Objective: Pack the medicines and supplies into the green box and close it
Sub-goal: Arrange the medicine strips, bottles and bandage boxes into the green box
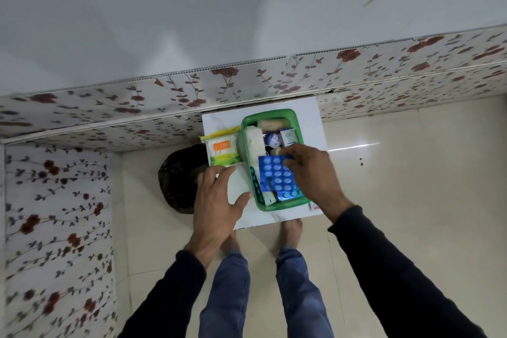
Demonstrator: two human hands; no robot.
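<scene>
The green box stands open on a small white table, filled with a white gauze pack, a beige bandage roll, a small white carton and other medicines. My right hand holds a blue blister strip of tablets over the box's near half. My left hand lies flat on the table left of the box, fingers spread on a white sheet or lid. A green-and-white pack of cotton buds lies outside the box on its left.
A dark round bag or bin sits on the floor left of the table. A small white-and-red item lies at the table's near right corner. Floral-patterned walls close in at the back and left. My feet stand just before the table.
</scene>
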